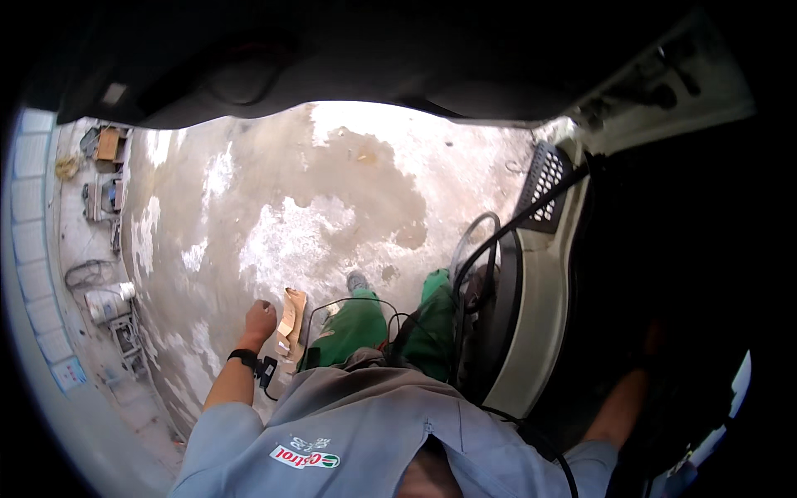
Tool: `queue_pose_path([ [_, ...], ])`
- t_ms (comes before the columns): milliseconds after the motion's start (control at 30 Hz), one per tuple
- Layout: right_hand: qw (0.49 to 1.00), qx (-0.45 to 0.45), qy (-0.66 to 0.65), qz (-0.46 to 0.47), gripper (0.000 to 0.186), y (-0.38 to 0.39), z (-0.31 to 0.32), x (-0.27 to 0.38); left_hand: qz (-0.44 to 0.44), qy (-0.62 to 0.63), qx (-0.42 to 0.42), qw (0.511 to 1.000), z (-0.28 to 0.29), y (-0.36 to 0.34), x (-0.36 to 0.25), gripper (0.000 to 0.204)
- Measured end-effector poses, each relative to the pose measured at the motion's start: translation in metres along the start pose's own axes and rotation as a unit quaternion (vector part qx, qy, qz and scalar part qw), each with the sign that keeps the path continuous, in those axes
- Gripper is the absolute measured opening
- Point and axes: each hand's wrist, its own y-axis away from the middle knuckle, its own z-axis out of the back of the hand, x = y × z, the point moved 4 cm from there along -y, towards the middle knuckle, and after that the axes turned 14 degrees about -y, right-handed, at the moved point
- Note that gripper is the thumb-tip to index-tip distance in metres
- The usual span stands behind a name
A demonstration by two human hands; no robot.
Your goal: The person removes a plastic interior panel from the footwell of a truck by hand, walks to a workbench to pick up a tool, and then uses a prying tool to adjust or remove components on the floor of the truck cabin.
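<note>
Left hand (261,318): out over the stained concrete floor (199,274), knuckles up, fingers curled into a loose fist. Nothing shows in it; the palm side is hidden, so contents uncertain. Just to its right, a torn strip of brown cardboard (290,319); contact between them cannot be made out. Black wristband (244,358) on the wrist, small black device (266,371) beside it on a cable.

Right hand (654,336): a faint patch in the vehicle's dark interior, right of the pale sill (531,340). Finger spread and any hold: cannot tell. Forearm visible only in its near part; whatever lies around the hand is lost in shadow.

Far right, a perforated black plate (545,184), partly crossed by a black hose (531,212). Far edge: dark panel, detail mostly lost. Left: white bucket (103,305), bent by the lens.
</note>
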Motion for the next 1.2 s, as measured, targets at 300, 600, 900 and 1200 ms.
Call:
queue_pose_path([
  [300, 0.951, 0.036, -0.275, 0.133, 0.023, 0.233, -0.049, 0.281, -0.014, 0.163, -0.04, 0.986, 0.035, -0.058, 0.056, 0.049],
  [600, 0.815, 0.33, -0.369, 0.3, 0.015, 0.523, -0.181, 0.599, -0.273, 0.461, -0.09, 0.84, 0.208, -0.002, 0.068, 0.046],
  [900, 0.722, 0.441, -0.216, 0.488, 0.015, 0.65, -0.245, 0.705, -0.39, 0.29, -0.262, 0.834, 0.215, 0.024, 0.149, 0.023],
  [1200, 0.695, 0.503, -0.129, 0.497, 0.017, 0.679, -0.318, 0.802, -0.279, 0.401, -0.225, 0.843, 0.2, -0.046, 0.199, 0.02],
])
